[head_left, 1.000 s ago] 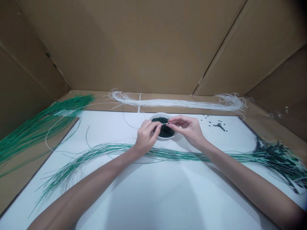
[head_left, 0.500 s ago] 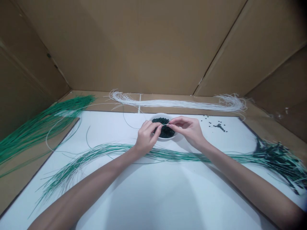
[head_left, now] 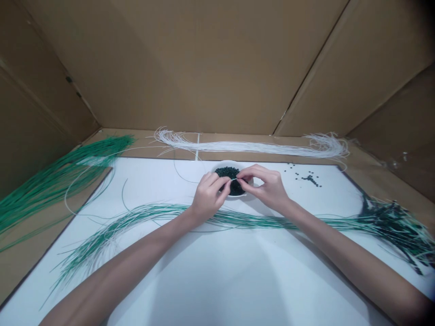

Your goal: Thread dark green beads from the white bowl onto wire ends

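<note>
My left hand (head_left: 210, 195) and my right hand (head_left: 261, 185) meet above a small white bowl (head_left: 249, 182) full of dark green beads (head_left: 229, 172). Between their fingertips, a short, thin white strand (head_left: 234, 179) stretches over the beads. Each hand pinches one end of it. My fingers hide the bowl's near rim and part of the beads.
A long band of green-and-white strands (head_left: 136, 213) crosses the white board (head_left: 210, 271) under my forearms. Its right end (head_left: 390, 222) carries dark beads. Other bundles lie at the left and back, loose beads at right, with cardboard walls behind.
My fingertips have shifted slightly lower over the bowl, and the left hand has moved a little to the right. The strand stays pinched between both hands.
</note>
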`<action>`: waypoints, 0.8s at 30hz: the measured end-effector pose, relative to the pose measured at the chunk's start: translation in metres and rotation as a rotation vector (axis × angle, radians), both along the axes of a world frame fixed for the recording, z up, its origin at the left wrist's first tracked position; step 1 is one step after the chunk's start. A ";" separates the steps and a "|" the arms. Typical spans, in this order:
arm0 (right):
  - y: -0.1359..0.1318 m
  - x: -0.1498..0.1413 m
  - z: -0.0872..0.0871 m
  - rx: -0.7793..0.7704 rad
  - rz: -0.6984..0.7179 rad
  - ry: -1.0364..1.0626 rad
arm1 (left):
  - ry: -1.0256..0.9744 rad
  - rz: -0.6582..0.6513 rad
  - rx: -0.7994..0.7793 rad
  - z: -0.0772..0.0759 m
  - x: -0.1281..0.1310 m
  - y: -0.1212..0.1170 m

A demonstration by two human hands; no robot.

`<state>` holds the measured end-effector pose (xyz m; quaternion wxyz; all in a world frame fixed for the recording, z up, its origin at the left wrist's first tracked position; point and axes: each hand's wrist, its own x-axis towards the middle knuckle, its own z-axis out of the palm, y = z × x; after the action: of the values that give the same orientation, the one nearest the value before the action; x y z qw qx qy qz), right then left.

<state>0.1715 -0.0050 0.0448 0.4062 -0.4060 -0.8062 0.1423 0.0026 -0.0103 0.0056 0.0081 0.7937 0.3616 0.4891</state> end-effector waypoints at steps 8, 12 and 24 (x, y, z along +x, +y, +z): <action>-0.001 0.000 0.000 -0.182 -0.003 0.158 | -0.044 -0.003 -0.008 -0.001 0.000 0.001; 0.000 0.000 -0.001 -0.211 0.034 0.212 | -0.027 -0.023 -0.010 0.000 0.000 0.001; -0.001 -0.004 -0.005 -0.316 0.024 0.403 | -0.057 -0.072 -0.024 0.002 0.000 -0.001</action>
<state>0.1676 -0.0057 0.0402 0.4883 -0.4182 -0.6817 0.3493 0.0029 -0.0113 0.0079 0.0456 0.7918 0.3384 0.5064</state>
